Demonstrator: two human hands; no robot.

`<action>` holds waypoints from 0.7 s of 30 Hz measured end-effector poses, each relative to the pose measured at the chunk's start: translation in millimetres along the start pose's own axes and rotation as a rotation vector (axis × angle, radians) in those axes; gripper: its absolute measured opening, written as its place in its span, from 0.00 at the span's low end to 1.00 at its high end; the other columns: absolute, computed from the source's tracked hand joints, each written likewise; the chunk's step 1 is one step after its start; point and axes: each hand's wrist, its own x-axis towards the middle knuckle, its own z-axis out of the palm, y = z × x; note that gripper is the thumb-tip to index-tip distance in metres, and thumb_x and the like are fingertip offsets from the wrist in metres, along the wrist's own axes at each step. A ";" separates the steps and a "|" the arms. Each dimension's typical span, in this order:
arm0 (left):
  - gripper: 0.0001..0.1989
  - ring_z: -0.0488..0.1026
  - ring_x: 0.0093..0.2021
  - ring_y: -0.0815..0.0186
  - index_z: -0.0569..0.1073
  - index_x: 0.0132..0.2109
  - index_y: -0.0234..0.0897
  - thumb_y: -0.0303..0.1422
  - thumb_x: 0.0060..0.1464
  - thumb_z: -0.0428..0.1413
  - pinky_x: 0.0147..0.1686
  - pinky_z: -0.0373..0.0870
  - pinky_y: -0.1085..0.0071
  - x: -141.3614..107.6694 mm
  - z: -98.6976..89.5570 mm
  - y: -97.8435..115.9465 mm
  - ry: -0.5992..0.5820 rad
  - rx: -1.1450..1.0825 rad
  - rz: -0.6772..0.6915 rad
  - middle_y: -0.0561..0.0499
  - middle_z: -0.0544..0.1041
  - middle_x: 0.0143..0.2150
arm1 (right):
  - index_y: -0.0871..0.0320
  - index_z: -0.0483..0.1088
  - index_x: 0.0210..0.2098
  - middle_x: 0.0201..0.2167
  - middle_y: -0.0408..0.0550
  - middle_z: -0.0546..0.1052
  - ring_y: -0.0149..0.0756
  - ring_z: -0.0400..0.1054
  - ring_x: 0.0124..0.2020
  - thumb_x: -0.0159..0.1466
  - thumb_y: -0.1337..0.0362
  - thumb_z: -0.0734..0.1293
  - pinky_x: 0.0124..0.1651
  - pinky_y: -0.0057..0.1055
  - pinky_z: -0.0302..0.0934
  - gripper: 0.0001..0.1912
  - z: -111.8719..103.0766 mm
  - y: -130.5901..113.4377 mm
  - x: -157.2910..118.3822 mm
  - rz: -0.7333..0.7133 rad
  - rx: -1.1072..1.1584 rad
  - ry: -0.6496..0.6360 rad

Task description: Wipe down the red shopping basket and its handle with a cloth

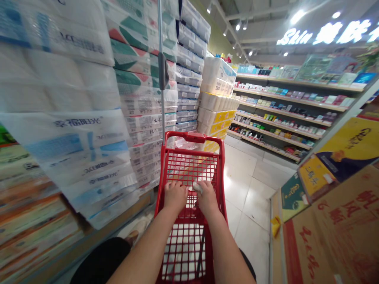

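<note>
Tall stacks of white, plastic-wrapped paper packs (74, 83), soft-sided, creased and glossy, with blue printing, filled the left side; beyond them stood flatter packs in green, white and coral (133, 59) and bulging packs of rolls with yellow bands (219, 98). Long, pale-edged display shelving (290, 99) carried rows of small boxes and bottles at the far right. Stiff, square-edged cartons occupied the near right: one of brown cardboard with red lettering (340, 221), another in yellow and navy (352, 142). The floor of pale, shiny square tiles (251, 189) ran between. The red plastic shopping cart (223, 177), with rounded rim and open square lattice, stood directly before the person, close to the stacks. A lit white sign (325, 32) hung high at right. A slim grey metal pole (162, 110) rose beside the cart's far left corner. The left hand (177, 194) and right hand (206, 196) lay side by side over the cart, slightly apart, fingers bent downward; whether they closed around a bar could not be told. A small whitish wad (197, 187) showed at the right thumb, held or wrapped, uncertain which.
</note>
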 end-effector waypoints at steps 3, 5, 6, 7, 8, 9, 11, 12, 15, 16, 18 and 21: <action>0.20 0.68 0.46 0.57 0.79 0.37 0.38 0.37 0.61 0.43 0.52 0.54 0.55 -0.2 -0.8 0.5 0.000 0.000 0.003 0.43 0.77 0.43 | 0.55 0.72 0.35 0.38 0.49 0.73 0.37 0.66 0.39 0.57 0.71 0.64 0.39 0.29 0.58 0.08 -6.1 -1.9 -3.7 0.140 -0.170 -0.028; 0.20 0.68 0.46 0.57 0.79 0.37 0.38 0.37 0.62 0.43 0.52 0.54 0.55 -0.7 -1.0 0.6 -0.004 -0.001 0.000 0.43 0.77 0.43 | 0.56 0.71 0.32 0.35 0.50 0.73 0.38 0.66 0.36 0.57 0.69 0.65 0.37 0.30 0.57 0.04 -8.1 -4.4 -9.2 0.220 -0.257 -0.049; 0.20 0.68 0.46 0.57 0.79 0.37 0.38 0.37 0.62 0.43 0.52 0.54 0.55 -1.0 -1.0 0.5 -0.007 0.001 -0.003 0.43 0.77 0.43 | 0.57 0.71 0.30 0.33 0.50 0.73 0.37 0.66 0.35 0.57 0.68 0.65 0.35 0.29 0.57 0.03 -7.6 -6.6 -12.4 0.224 -0.253 -0.089; 0.20 0.68 0.46 0.57 0.79 0.37 0.38 0.37 0.62 0.43 0.52 0.54 0.55 -1.4 -1.0 0.4 -0.009 0.004 -0.005 0.44 0.77 0.43 | 0.56 0.71 0.29 0.31 0.48 0.73 0.36 0.66 0.33 0.56 0.68 0.65 0.34 0.28 0.56 0.03 -6.3 -9.3 -15.4 0.196 -0.218 -0.150; 0.20 0.68 0.46 0.57 0.79 0.37 0.38 0.37 0.62 0.43 0.52 0.54 0.55 -1.7 -1.0 0.1 -0.011 0.007 -0.004 0.44 0.77 0.42 | 0.56 0.70 0.28 0.30 0.47 0.73 0.35 0.66 0.32 0.56 0.69 0.65 0.34 0.28 0.57 0.03 -4.5 -12.1 -17.7 0.146 -0.164 -0.212; 0.19 0.67 0.46 0.57 0.79 0.37 0.38 0.37 0.62 0.43 0.52 0.54 0.55 -2.1 -1.0 -0.2 -0.014 0.009 -0.002 0.44 0.77 0.42 | 0.56 0.71 0.28 0.31 0.46 0.73 0.34 0.66 0.32 0.55 0.70 0.65 0.34 0.27 0.57 0.04 -2.7 -14.5 -19.0 0.093 -0.104 -0.253; 0.19 0.67 0.46 0.57 0.79 0.37 0.38 0.37 0.62 0.44 0.51 0.54 0.56 -2.5 -1.3 -1.3 -0.016 0.007 0.009 0.45 0.76 0.42 | 0.56 0.72 0.36 0.36 0.47 0.73 0.35 0.67 0.35 0.55 0.71 0.64 0.38 0.28 0.60 0.10 -0.8 -16.4 -17.2 0.039 -0.011 -0.197; 0.19 0.67 0.46 0.57 0.79 0.37 0.38 0.37 0.62 0.44 0.51 0.54 0.56 -2.7 -1.6 -2.0 -0.015 0.002 0.015 0.45 0.76 0.42 | 0.55 0.71 0.42 0.40 0.48 0.73 0.36 0.67 0.38 0.55 0.71 0.63 0.41 0.29 0.61 0.15 -0.8 -15.5 -14.4 0.052 0.012 -0.098; 0.19 0.68 0.46 0.58 0.79 0.37 0.38 0.38 0.62 0.43 0.51 0.54 0.56 -2.5 -2.6 -4.4 -0.009 -0.007 0.023 0.45 0.76 0.42 | 0.58 0.64 0.54 0.51 0.55 0.68 0.40 0.64 0.50 0.59 0.71 0.60 0.51 0.35 0.60 0.23 -1.6 -9.3 -4.2 0.150 0.002 0.221; 0.20 0.68 0.46 0.58 0.79 0.37 0.38 0.37 0.62 0.43 0.51 0.54 0.56 -2.4 -2.8 -5.3 -0.007 -0.006 0.023 0.45 0.76 0.42 | 0.58 0.63 0.55 0.54 0.56 0.67 0.41 0.62 0.53 0.60 0.71 0.60 0.55 0.38 0.58 0.23 -0.6 -7.5 -2.4 0.159 -0.027 0.248; 0.20 0.68 0.46 0.58 0.79 0.37 0.38 0.37 0.62 0.43 0.51 0.54 0.56 -2.1 -3.0 -7.0 -0.003 0.000 0.019 0.45 0.76 0.42 | 0.57 0.65 0.55 0.58 0.58 0.64 0.46 0.57 0.60 0.60 0.69 0.62 0.59 0.45 0.54 0.22 4.1 -6.3 -3.2 0.125 -0.097 0.159; 0.20 0.68 0.46 0.57 0.79 0.37 0.38 0.37 0.62 0.43 0.52 0.54 0.55 -2.2 -3.0 -9.2 -0.008 0.013 0.001 0.44 0.77 0.42 | 0.54 0.63 0.58 0.63 0.57 0.59 0.53 0.47 0.66 0.58 0.66 0.66 0.60 0.54 0.50 0.28 12.4 -8.1 -12.5 0.036 -0.151 -0.089</action>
